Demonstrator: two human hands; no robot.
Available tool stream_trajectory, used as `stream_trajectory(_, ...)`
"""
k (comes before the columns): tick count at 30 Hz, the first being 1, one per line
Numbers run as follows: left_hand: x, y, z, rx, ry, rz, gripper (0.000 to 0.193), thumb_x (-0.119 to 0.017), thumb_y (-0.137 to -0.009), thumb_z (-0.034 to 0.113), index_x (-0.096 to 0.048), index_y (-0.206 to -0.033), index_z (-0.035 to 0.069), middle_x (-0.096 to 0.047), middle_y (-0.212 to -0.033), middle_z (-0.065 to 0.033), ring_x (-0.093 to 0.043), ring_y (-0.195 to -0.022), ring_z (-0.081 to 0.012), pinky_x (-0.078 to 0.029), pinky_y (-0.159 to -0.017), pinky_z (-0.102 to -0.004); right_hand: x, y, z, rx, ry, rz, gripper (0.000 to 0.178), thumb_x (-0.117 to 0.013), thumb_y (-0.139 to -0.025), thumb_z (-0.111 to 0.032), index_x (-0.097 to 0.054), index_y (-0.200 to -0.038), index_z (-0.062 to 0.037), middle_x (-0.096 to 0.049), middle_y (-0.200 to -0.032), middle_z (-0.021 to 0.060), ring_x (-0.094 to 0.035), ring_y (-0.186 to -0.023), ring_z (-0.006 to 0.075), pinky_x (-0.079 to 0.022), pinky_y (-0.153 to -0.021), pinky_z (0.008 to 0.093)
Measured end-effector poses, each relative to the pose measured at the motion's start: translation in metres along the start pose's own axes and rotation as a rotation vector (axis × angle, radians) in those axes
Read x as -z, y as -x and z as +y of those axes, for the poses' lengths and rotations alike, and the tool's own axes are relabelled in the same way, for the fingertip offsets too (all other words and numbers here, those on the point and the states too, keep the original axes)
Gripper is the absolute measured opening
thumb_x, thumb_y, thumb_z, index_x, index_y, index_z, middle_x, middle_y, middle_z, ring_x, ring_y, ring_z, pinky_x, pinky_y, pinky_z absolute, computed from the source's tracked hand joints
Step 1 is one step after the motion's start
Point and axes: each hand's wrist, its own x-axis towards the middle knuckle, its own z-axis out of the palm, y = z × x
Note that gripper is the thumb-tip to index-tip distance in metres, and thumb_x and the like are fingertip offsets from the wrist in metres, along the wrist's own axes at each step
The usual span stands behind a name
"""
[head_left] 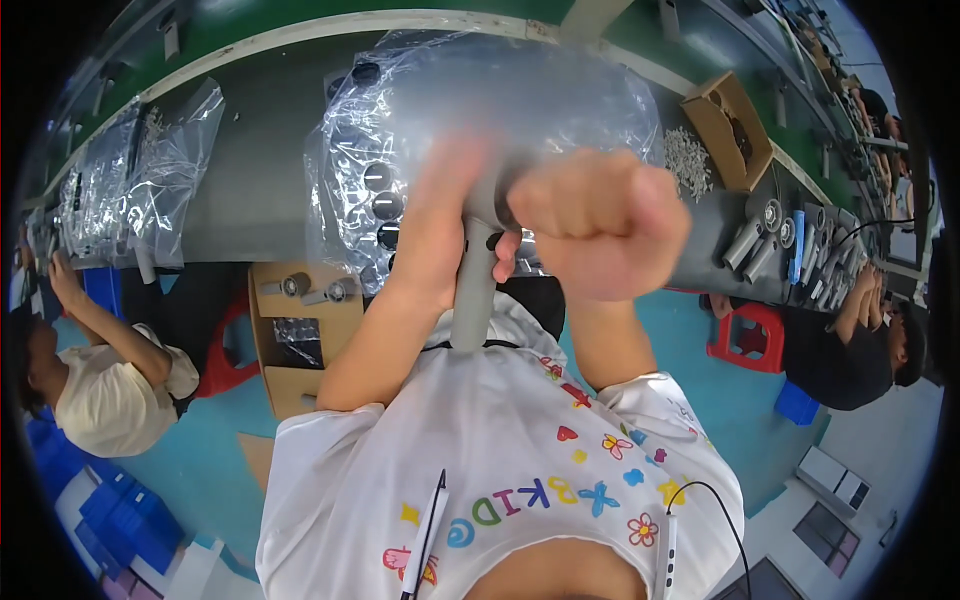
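Note:
In front of my chest I hold a grey hair dryer point(473, 305) with its handle pointing down toward me. My left hand point(440, 220) is wrapped round it from the left, its fingertips showing on the right side of the handle. My right hand point(605, 220) is a closed fist at the right end of the dryer's head, by a dark ring at that end. Whatever the fist grips is hidden, and both hands are partly blurred. Beyond them lies a clear plastic bag point(560, 90) over several round black caps point(384, 205).
A cardboard box point(735, 130) stands at the back right beside a pile of small metal parts point(687, 162). Several grey dryers point(765, 245) lie farther right. An open carton point(290, 330) with dryer parts sits at my left. People sit on both sides, near red stools point(750, 337).

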Motion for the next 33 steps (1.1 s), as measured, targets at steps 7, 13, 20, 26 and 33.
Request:
stream_trajectory(7,0.0,-0.011,0.0,0.01,0.083,0.034,0.034,-0.045,-0.107,0.042,-0.05,-0.126,0.014,-0.063,-0.089,-0.0096,-0.053,-0.05,-0.0136,-0.042,-0.036,-0.0275,0.017,-0.001,-0.016,0.006,-0.368,-0.154,0.046,-0.044,-0.1,-0.031,-0.029,-0.059,-0.0151,-0.026,-0.047,-0.0014,-0.017,-0.038,0.013,-0.018,-0.038,0.0331)
stream_trajectory(13,-0.011,-0.01,-0.004,-0.017,-0.043,-0.049,0.035,-0.046,-0.107,0.042,-0.053,-0.124,0.012,-0.062,-0.091,-0.0066,-0.054,-0.054,-0.0125,-0.042,-0.039,-0.026,0.008,0.005,-0.007,0.028,-0.246,-0.164,0.047,-0.043,-0.1,-0.029,-0.026,-0.059,-0.0123,-0.029,-0.046,0.0,-0.017,-0.037,0.0117,-0.018,-0.036,0.0324)
stream_trajectory(20,-0.005,-0.016,0.007,0.169,0.226,-0.115,0.037,-0.052,-0.102,0.048,-0.056,-0.112,0.013,-0.06,-0.083,-0.006,-0.055,-0.052,-0.0139,-0.042,-0.036,-0.0267,0.027,-0.001,-0.04,0.058,-0.204,-0.17,0.048,-0.038,-0.103,-0.035,-0.025,-0.061,-0.0165,-0.027,-0.048,-0.004,-0.015,-0.038,0.0097,-0.016,-0.038,0.0272)
stream_trajectory(26,0.005,-0.024,0.012,0.256,0.308,-0.088,0.037,-0.056,-0.101,0.049,-0.057,-0.112,0.014,-0.061,-0.088,-0.0031,-0.057,-0.062,-0.0133,-0.043,-0.041,-0.0236,0.053,0.016,-0.047,-0.054,-0.098,0.127,0.046,-0.038,-0.104,-0.031,-0.025,-0.063,-0.0151,-0.021,-0.054,-0.0026,-0.018,-0.048,0.0122,-0.019,-0.047,0.0316)
stream_trajectory(33,0.022,-0.039,0.045,0.007,0.128,-0.127,0.064,-0.059,-0.098,0.05,-0.051,-0.14,0.003,-0.065,-0.106,-0.0128,-0.06,-0.076,-0.0193,-0.056,-0.051,-0.0251,0.122,0.046,-0.058,0.017,0.521,0.572,0.036,-0.054,-0.103,-0.018,-0.037,-0.072,-0.0104,-0.027,-0.063,-0.0037,-0.027,-0.054,0.0099,-0.025,-0.052,0.031)
